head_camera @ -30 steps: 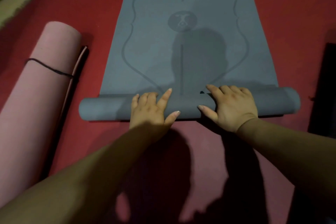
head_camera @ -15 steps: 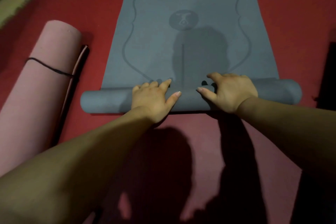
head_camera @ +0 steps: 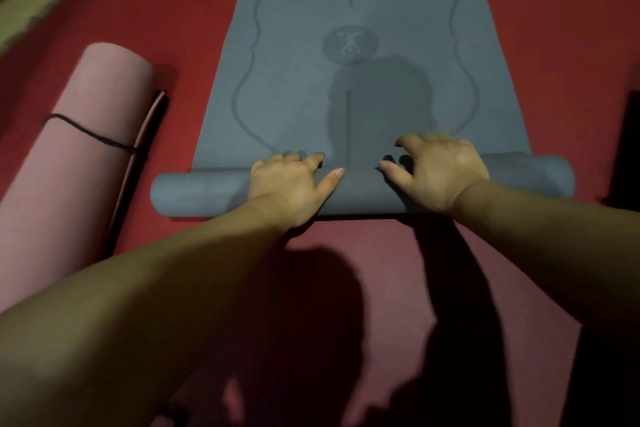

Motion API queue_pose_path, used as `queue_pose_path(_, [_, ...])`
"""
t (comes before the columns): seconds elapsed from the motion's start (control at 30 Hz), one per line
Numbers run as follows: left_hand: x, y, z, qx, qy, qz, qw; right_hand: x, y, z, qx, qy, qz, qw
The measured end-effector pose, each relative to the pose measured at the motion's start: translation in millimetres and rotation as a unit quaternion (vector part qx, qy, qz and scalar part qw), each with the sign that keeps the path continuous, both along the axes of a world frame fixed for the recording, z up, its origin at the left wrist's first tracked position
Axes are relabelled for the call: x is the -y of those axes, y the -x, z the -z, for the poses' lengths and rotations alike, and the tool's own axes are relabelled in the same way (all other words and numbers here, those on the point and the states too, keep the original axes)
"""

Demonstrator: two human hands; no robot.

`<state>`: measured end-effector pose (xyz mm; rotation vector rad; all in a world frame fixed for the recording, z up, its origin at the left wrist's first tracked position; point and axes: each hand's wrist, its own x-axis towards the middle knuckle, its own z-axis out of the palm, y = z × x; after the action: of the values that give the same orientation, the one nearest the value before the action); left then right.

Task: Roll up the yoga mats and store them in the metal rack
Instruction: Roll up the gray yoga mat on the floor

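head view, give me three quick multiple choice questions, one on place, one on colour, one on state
1. Where is the pink mat from the grey mat? A) left B) right C) on top
2. The cord round the pink mat is: A) white B) black C) yellow
3. The grey mat is: A) fully rolled B) partly rolled C) folded in half

1 A, it lies off the grey mat's left edge. 2 B, a black loop crosses the pink roll. 3 B, the left hand and right hand rest on a roll at the near end, with flat mat beyond.
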<state>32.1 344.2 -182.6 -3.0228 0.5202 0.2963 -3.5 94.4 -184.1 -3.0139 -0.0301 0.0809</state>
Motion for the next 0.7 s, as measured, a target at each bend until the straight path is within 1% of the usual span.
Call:
queue_pose_path(0.07, [0.5, -5.8, -0.2, -0.005, 0.004, -0.005, 1.0, 1.3, 17.2, 2.2, 0.022, 0.019, -0.033, 0.999])
queue_pose_path(0.17, [0.5, -12.5, 1.8, -0.013, 0.002, -0.008, 1.0, 7.4, 38.3, 10.0, 0.057, 0.074, -0.087, 0.992])
queue_pose_path(0.3, [0.8, -7.0, 3.7, -0.001, 0.012, -0.006, 1.0, 6.1, 35.7, 11.2, 0.052, 0.086, -0.077, 0.992])
queue_pose_path(0.37, [-2.9, -1.9, 1.3, 0.026, 0.036, 0.001, 0.999, 5.0, 32.7, 10.7, 0.048, 0.084, -0.073, 0.993])
queue_pose_path(0.47, [-19.9, 25.2, 13.1, 0.11, 0.066, 0.068, 0.989, 4.8, 31.8, 10.7, 0.05, 0.081, -0.069, 0.993])
queue_pose_path(0.53, [-30.5, 39.6, 26.5, 0.141, 0.073, 0.099, 0.982, 4.2, 34.5, 11.5, 0.058, 0.08, -0.068, 0.993])
queue_pose_path(0.6, [-31.7, 37.1, 31.1, 0.135, 0.056, 0.097, 0.984, 3.9, 34.6, 12.2, 0.064, 0.074, -0.067, 0.993])
queue_pose_path(0.7, [-27.1, 25.9, 20.3, 0.097, 0.024, 0.091, 0.991, 4.7, 25.3, 8.2, 0.042, 0.072, -0.073, 0.994])
